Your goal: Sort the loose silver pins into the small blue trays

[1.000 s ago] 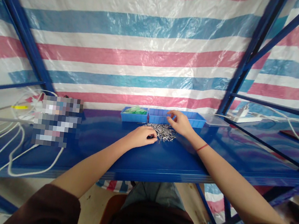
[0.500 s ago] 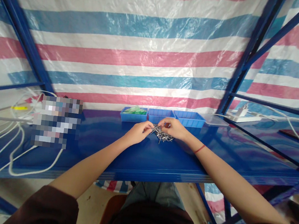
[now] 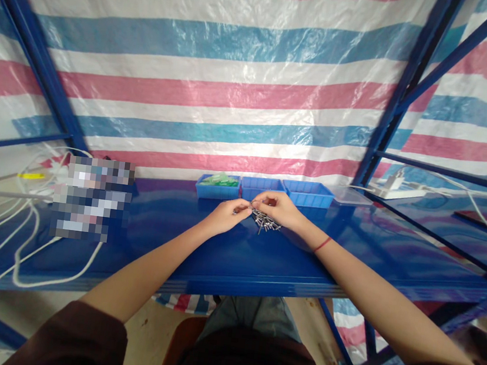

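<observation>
A loose pile of short, thin silver metal rods [image 3: 267, 223] lies on the blue tabletop [image 3: 234, 258]; whether they are screws or pins is too small to tell. At the pile's left edge, my left hand [image 3: 229, 215] is closed in a pinch, with a bit of metal rod showing at its fingers. My right hand [image 3: 283, 211] reaches over the back of the pile, thumb and forefinger pinched together. The fingertips of both hands meet just above the pile. What the right fingertips hold is hidden.
Behind my hands stand three blue bins: the left bin [image 3: 217, 191] with green items, the middle bin [image 3: 243, 185] and the right bin [image 3: 308, 199]. A clear plastic lid [image 3: 352, 197] lies beside them. White cables [image 3: 26, 239] run at left; a power strip [image 3: 397, 192] sits right.
My right hand has shifted slightly left, and its fingertips have come together with those of my left hand. My left hand has moved slightly right.
</observation>
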Available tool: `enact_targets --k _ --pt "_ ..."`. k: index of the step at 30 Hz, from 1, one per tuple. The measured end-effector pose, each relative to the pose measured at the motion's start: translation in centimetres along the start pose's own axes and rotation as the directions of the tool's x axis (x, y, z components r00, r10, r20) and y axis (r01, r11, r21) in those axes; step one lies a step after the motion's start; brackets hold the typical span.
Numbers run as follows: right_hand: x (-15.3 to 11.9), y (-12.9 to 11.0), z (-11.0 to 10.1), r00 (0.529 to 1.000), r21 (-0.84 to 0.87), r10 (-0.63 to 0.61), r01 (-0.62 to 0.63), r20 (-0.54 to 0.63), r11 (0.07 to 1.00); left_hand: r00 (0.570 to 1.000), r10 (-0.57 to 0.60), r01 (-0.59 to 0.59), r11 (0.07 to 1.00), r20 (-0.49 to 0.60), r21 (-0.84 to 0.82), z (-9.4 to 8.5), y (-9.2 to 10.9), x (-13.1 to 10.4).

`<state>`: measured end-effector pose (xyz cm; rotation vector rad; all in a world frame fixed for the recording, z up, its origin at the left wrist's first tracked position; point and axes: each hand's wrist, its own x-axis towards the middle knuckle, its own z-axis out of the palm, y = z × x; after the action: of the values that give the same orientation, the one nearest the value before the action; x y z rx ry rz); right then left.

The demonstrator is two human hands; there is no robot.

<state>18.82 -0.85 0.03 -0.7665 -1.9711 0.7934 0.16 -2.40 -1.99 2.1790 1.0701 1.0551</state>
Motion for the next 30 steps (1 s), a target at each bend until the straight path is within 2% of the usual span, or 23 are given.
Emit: enact_targets --k 6,12,16,19,21,24,25,27,30 --pt "0.0 0.1 0.1 0.999 -0.012 -0.016 0.016 -0.034 1.0 0.996 0.009 -0.006 0.999 -0.085 0.038 -0.3 0.3 0.0" --pt "-0.1 0.4 -0.1 0.995 -0.162 -0.098 0.091 -0.033 0.983 0.982 0.069 -0.042 0.987 -0.175 0.153 -0.5 0.7 0.0" --pt "0.1 0.8 -0.1 1.0 -0.175 -0.028 0.029 0.01 0.984 0.983 0.085 -0.055 0.982 -0.162 0.181 -0.4 0.7 0.0" --pt "0.5 1.3 -0.4 0.992 -0.062 0.057 -0.064 -0.114 0.996 0.989 0.076 -0.047 0.976 -0.13 0.212 -0.4 0.6 -0.1" --pt "0.8 1.7 -1.0 0.945 0.064 0.148 -0.135 -0.29 0.989 0.991 0.098 -0.071 0.959 -0.086 0.275 -0.4 0.7 -0.2" --pt "1.0 2.1 -2.5 0.794 0.317 0.326 -0.177 -0.513 0.932 0.987 0.161 -0.155 0.914 0.016 0.375 -0.5 0.8 -0.4" --pt "1.1 2.3 -3.0 0.747 0.402 0.387 -0.175 -0.54 0.899 0.982 0.182 -0.19 0.898 0.058 0.397 -0.6 0.9 -0.4" --pt "1.0 2.5 -4.0 0.689 0.52 0.487 -0.185 -0.537 0.834 0.964 0.226 -0.264 0.864 0.138 0.428 -0.5 1.1 -0.6" --pt "0.9 2.7 -4.6 0.675 0.558 0.548 -0.238 -0.494 0.795 0.926 0.27 -0.368 0.808 0.265 0.461 -0.3 1.6 -0.9"
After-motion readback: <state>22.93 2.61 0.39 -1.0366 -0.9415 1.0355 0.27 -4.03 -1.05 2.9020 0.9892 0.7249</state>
